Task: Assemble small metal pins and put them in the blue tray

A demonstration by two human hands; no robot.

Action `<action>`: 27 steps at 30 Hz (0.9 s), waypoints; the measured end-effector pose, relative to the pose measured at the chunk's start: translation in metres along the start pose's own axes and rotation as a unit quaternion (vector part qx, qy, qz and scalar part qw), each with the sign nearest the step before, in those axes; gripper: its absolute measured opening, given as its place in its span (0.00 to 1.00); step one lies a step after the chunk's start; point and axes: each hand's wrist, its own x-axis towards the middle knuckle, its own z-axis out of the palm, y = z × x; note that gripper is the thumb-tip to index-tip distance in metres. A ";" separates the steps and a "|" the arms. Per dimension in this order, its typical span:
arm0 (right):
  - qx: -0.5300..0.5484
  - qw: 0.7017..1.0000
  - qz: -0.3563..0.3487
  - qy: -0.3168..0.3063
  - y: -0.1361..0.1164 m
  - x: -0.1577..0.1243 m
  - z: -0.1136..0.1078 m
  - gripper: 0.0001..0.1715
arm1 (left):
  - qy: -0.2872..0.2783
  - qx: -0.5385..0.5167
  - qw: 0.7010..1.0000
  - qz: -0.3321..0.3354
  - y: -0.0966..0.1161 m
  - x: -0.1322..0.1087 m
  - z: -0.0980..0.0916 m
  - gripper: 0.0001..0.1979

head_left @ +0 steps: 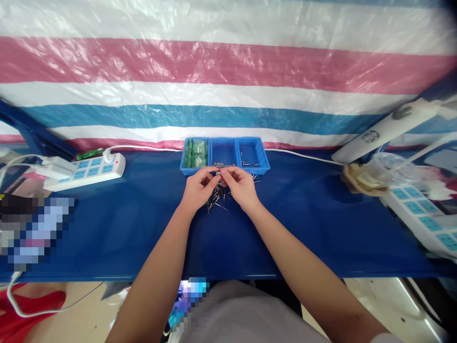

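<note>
My left hand (198, 189) and my right hand (242, 188) meet at the front of a blue three-part bin (267, 167). Both have thumb and fingers pinched together around a small greyish piece, too small and covered to name. Beneath and between them lies a loose pile of thin metal pins (216, 204), blind-rivet-like in shape. Small round metal parts (225, 165) show in the middle compartment, partly behind my fingers. The left compartment holds green-looking pieces (198, 153); a few thin pins (249, 164) lie in the right one.
On the blue table (143, 228), a white power strip (91, 170) stands at left, near a blurred-out device (44, 228). At right are another power strip (424, 214), a clear plastic cup (383, 167) and a white tube (378, 133). Striped sheeting (228, 66) hangs behind.
</note>
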 end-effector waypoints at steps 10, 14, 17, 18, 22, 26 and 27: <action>0.005 1.000 0.001 -0.010 0.000 -0.001 0.001 0.23 | 0.003 0.002 1.000 -0.024 -0.001 0.000 -0.001 0.14; 0.006 1.000 0.007 -0.001 -0.001 0.000 0.000 0.23 | 0.000 0.001 1.000 -0.006 -0.001 0.000 0.000 0.15; 0.001 1.000 0.006 -0.009 -0.002 -0.001 0.000 0.24 | -0.006 0.000 1.000 -0.019 -0.001 -0.001 0.000 0.14; -0.002 1.000 0.003 -0.014 -0.002 -0.001 0.000 0.25 | -0.005 -0.001 1.000 -0.024 -0.001 0.000 -0.001 0.14; -0.023 0.999 -0.012 -0.040 -0.002 -0.004 0.001 0.24 | 0.008 0.007 0.999 -0.037 0.002 0.000 -0.003 0.16; -0.048 0.997 -0.028 -0.059 -0.003 -0.007 0.001 0.23 | 0.024 0.029 0.999 -0.036 0.005 0.001 -0.004 0.16; -0.051 0.996 -0.031 -0.064 -0.003 -0.007 0.001 0.24 | 0.024 0.024 0.999 -0.034 0.005 0.001 -0.003 0.15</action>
